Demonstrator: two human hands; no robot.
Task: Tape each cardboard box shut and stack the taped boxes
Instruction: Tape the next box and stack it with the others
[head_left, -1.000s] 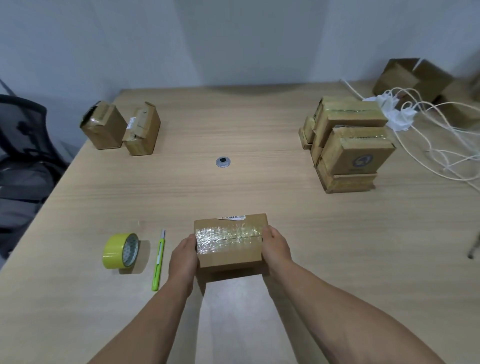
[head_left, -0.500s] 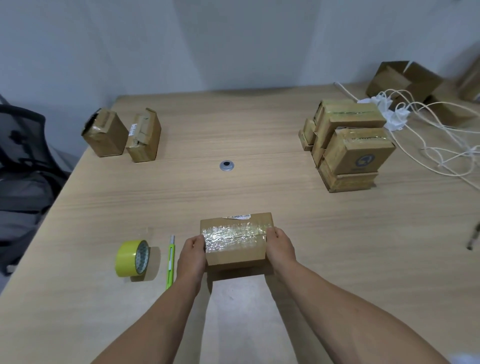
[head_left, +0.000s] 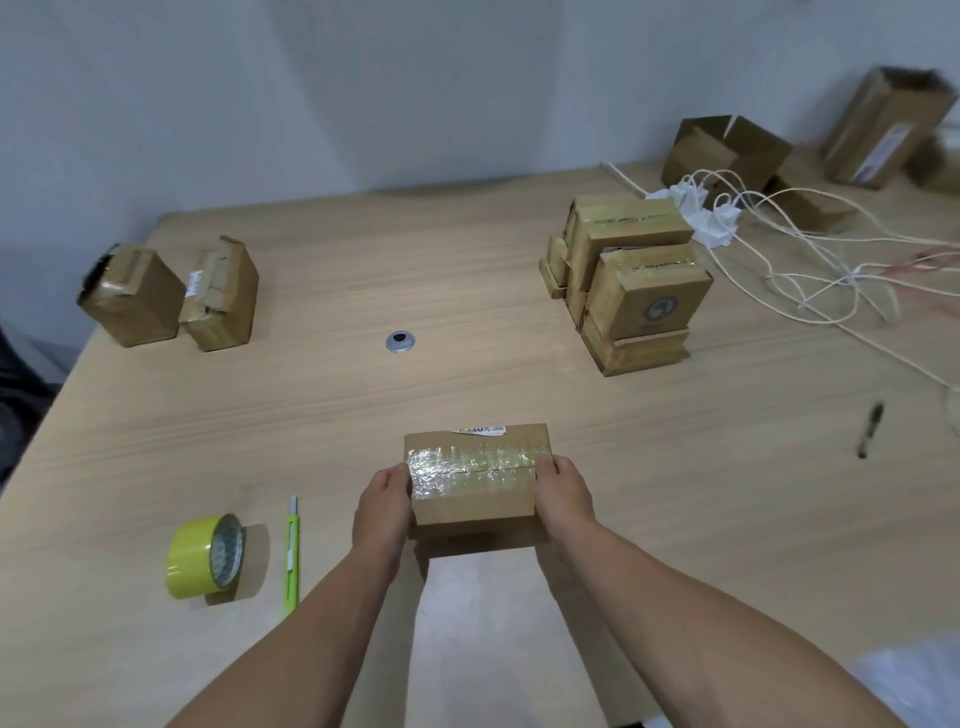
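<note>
A small cardboard box (head_left: 475, 488) with a shiny strip of tape along its top seam sits just in front of me, held a little above the table. My left hand (head_left: 382, 506) grips its left end and my right hand (head_left: 563, 496) grips its right end. A stack of taped boxes (head_left: 631, 280) stands at the right middle of the table. Two more small boxes (head_left: 171, 293) stand at the far left. A yellow tape roll (head_left: 205, 556) and a green utility knife (head_left: 291, 556) lie left of my left arm.
White cables and chargers (head_left: 810, 249) sprawl over the right side, with larger open cartons (head_left: 727, 150) behind them. A dark pen (head_left: 870, 428) lies at the right. A round metal grommet (head_left: 400, 341) sits mid-table. A chair is off the table's left edge.
My view has swung to the right, bringing the pen and more cartons into sight. Both hands keep their hold on the taped box, which has hardly moved.
</note>
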